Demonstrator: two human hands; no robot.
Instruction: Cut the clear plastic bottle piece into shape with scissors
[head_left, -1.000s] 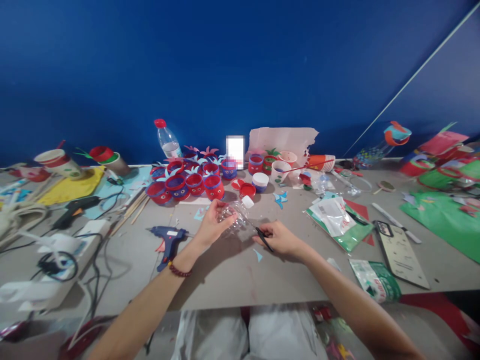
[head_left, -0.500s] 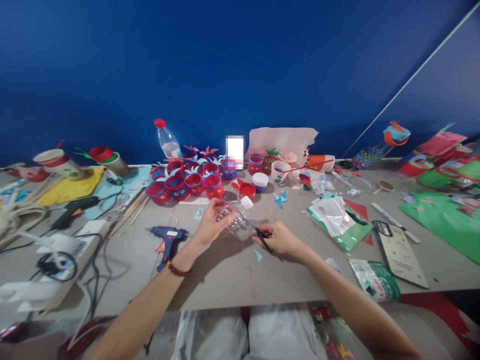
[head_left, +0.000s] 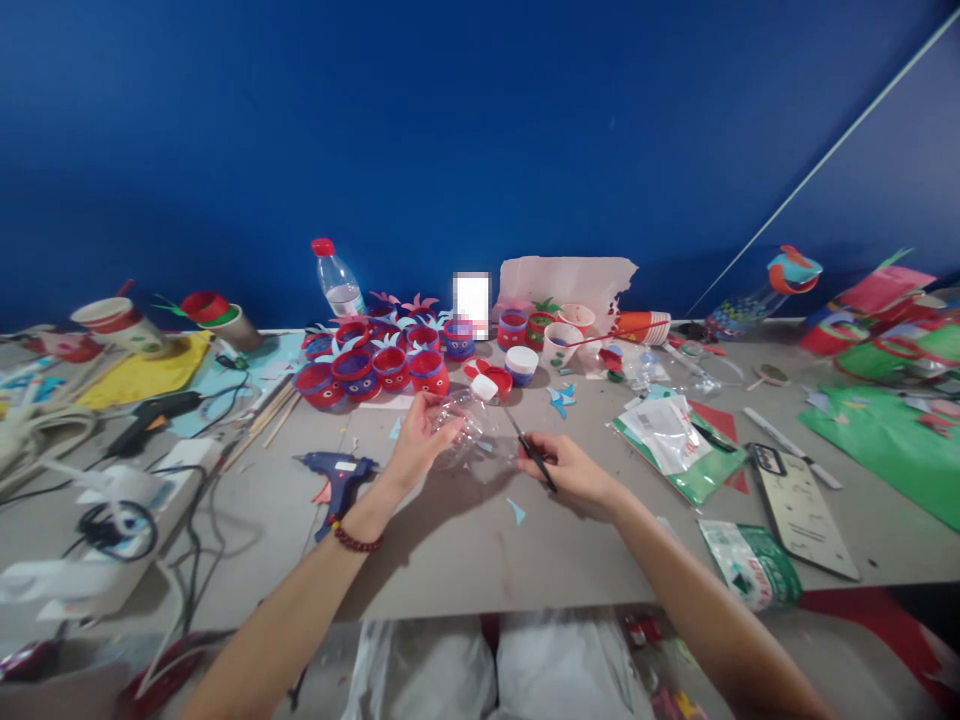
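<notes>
My left hand (head_left: 421,440) grips a clear plastic bottle piece (head_left: 466,425) over the middle of the table. A white cap (head_left: 484,387) shows at the far end of that piece. In my right hand (head_left: 568,470) is a pair of scissors (head_left: 534,458) with dark handles, their blades pointing away from me beside the clear plastic. Whether the blades touch the plastic I cannot tell. A small light-blue scrap (head_left: 516,511) lies on the table below the scissors.
Several red and purple decorated cups (head_left: 354,372) stand behind my hands. A blue glue gun (head_left: 339,480) lies left of my left hand, near a white power strip (head_left: 154,520). Right of me are a phone (head_left: 802,510), a green packet (head_left: 750,565) and green sheets (head_left: 892,445).
The scissors have drawn back slightly to the right from the clear plastic. My left hand has turned the bottle piece a little, and its white cap sits slightly higher and farther left.
</notes>
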